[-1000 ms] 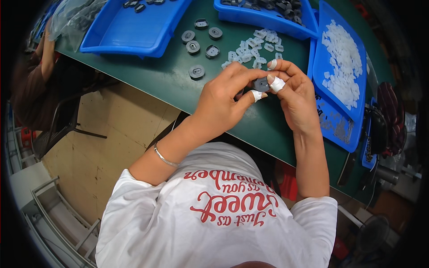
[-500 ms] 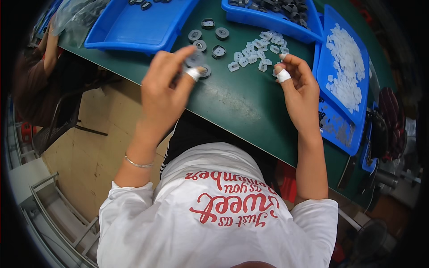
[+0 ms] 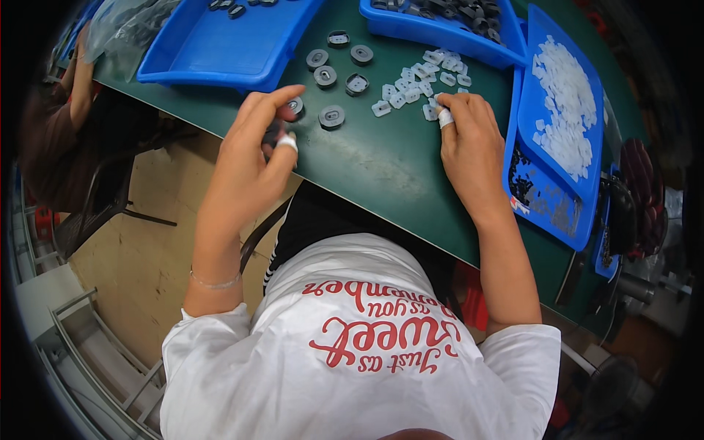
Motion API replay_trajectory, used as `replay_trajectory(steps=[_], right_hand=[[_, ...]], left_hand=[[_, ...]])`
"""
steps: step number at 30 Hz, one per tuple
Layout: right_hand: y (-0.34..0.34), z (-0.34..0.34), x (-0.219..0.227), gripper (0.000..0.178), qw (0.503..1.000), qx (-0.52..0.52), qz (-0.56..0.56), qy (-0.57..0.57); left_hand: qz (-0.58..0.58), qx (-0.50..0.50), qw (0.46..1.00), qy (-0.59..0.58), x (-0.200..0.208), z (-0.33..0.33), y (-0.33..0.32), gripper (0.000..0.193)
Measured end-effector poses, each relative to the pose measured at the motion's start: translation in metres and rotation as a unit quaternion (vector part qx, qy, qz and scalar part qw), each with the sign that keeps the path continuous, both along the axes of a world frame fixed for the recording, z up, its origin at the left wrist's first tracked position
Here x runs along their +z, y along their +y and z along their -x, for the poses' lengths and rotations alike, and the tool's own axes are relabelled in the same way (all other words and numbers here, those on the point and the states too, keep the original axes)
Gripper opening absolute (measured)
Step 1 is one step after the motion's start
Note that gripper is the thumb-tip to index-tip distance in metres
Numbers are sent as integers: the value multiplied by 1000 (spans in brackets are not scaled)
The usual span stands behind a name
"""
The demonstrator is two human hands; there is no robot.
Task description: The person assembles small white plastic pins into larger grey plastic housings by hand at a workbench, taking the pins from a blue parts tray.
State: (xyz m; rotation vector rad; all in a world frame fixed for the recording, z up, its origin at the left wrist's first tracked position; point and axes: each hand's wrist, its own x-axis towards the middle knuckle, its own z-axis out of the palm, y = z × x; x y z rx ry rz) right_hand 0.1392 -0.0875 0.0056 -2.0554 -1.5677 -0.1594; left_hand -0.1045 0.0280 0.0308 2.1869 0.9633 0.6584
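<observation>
My left hand, with white tape on the thumb, is at the table's near left edge. Its curled fingers hold a round grey plastic part; a darker shape inside the hand is blurred. Beside it several similar parts stand on the green table, among them one grey disc nearest to me. My right hand, also taped at the thumb, reaches down to a loose group of small white plastic pieces. Its thumb and fingers pinch at one white piece at the group's near edge.
A blue tray with a few dark parts stands at the back left, and a blue bin of dark parts at the back. On the right, a blue tray heaped with white pieces overlaps another tray. A person's arm shows at the far left.
My left hand has drawn back to the left, taking a round grey part away from the group. My right hand has come down and left onto the white pieces.
</observation>
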Motion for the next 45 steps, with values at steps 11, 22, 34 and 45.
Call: replay_trajectory(steps=[11, 22, 34, 45], right_hand=[[-5, 4, 10, 15, 891, 19, -119, 437], [-20, -1, 27, 18, 879, 103, -175, 431], [-22, 5, 33, 18, 853, 70, -162, 491], [-19, 0, 25, 16, 906, 24, -93, 413]], left_hand=[[596, -155, 739, -274, -11, -79, -42, 32], [755, -61, 516, -400, -22, -114, -37, 31], [650, -61, 705, -278, -14, -118, -40, 36], [607, -49, 721, -332, -16, -120, -41, 32]])
